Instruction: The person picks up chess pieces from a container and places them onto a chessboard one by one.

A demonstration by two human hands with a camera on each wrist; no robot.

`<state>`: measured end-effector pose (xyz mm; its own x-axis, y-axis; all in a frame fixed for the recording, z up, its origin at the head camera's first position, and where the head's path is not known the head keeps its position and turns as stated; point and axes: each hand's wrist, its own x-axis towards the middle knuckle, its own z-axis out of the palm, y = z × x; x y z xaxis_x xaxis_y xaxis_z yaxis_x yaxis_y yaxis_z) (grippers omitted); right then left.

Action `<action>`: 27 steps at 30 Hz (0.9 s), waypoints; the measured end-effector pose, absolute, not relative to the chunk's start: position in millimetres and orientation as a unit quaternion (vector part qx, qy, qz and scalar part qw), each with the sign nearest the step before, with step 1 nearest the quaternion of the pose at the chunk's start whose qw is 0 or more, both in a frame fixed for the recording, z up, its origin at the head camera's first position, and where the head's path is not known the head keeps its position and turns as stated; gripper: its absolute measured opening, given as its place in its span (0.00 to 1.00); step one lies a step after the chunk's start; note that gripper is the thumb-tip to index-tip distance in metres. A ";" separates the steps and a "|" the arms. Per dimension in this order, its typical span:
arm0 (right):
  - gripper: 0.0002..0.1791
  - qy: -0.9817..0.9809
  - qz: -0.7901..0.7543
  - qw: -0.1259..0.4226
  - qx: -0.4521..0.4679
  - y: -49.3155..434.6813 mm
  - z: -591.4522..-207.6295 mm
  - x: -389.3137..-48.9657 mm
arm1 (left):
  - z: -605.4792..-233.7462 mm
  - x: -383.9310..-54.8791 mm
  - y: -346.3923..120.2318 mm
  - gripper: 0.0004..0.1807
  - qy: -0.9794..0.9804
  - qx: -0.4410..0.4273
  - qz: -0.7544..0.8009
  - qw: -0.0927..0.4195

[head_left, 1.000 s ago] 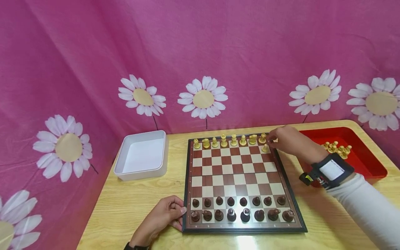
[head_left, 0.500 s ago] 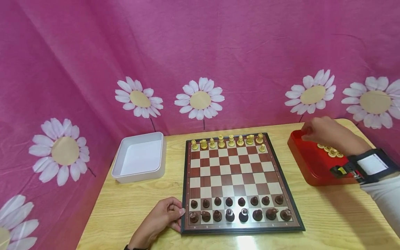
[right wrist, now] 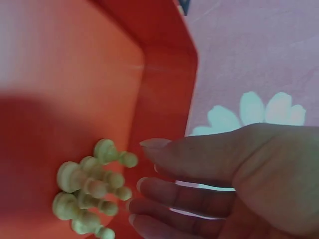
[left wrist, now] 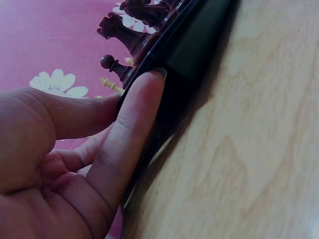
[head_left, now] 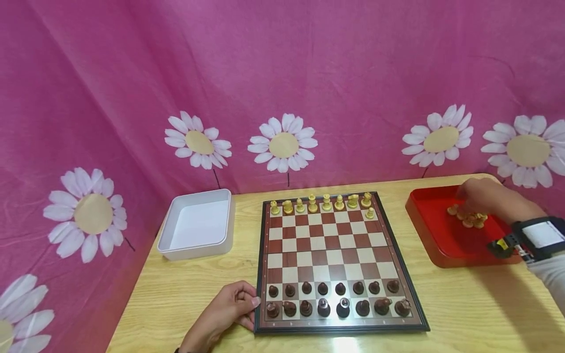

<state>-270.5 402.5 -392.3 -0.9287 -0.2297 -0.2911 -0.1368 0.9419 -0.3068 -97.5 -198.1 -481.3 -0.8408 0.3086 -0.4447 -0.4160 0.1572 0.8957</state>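
Observation:
My left hand [head_left: 233, 305] holds the near left corner of the chessboard [head_left: 321, 244]. In the left wrist view the thumb lies along the board's upper edge and a finger [left wrist: 130, 119] presses its dark side. Over the red tray [head_left: 434, 245] on the right hovers my right hand [head_left: 492, 198], with nothing in its grasp. The right wrist view has its fingers [right wrist: 199, 152] stretched toward a cluster of cream pawns [right wrist: 89, 186] on the tray floor. One cream pawn [head_left: 370, 213] stands on the board in front of the far right rook [head_left: 366, 199].
Cream back-row pieces [head_left: 313, 203] line the board's far edge. Two rows of dark brown pieces [head_left: 323, 308] stand along the near edge. A white tray [head_left: 198, 225] sits at the back left of the wooden table [head_left: 194, 279]. Behind hangs a pink flowered cloth [head_left: 353, 73].
My right hand has left the pawn at the board's far right corner and moved right, over and down into the red tray. The left hand has stayed at the board.

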 end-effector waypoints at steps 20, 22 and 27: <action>0.13 0.943 -0.222 0.234 -0.084 402.8 -416.7 -277.8 | -482.2 -97.0 -200.1 0.12 0.706 -0.035 0.649 0.280; 0.12 0.942 -0.229 0.233 -0.081 402.4 -416.5 -278.0 | -482.3 -97.3 -200.0 0.12 0.706 -0.036 0.649 0.281; 0.12 0.946 -0.212 0.228 -0.091 401.4 -416.9 -279.3 | -482.1 -97.5 -200.1 0.12 0.707 -0.037 0.648 0.280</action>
